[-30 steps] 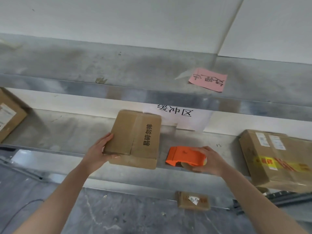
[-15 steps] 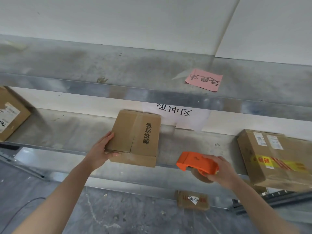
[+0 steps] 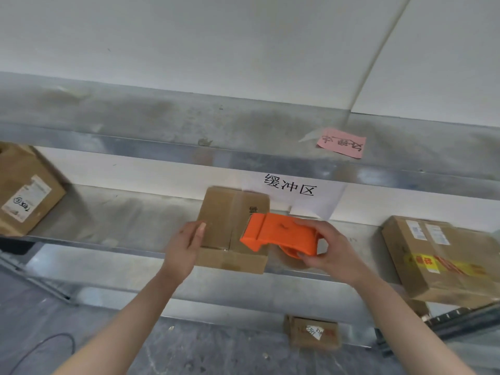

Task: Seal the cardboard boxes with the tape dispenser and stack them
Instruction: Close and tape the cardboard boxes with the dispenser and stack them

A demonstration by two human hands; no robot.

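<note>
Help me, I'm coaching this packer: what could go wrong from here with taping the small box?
1. The small box sits at the front edge of the shelf, steadied only by the left hand on one side; pulling tape could drag it off.
2. The right hand holds the tape dispenser over the box's right side, so tape might miss the centre seam.

White wall (image 3: 216, 50), metal shelving (image 3: 135, 136), grey concrete floor (image 3: 189, 353)

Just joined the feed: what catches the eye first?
The orange tape dispenser, in the right hand, hovers at the right half of the small cardboard box on the front edge of the metal shelf. The left hand holds that box's left side. Behind hangs a white sign.
</note>
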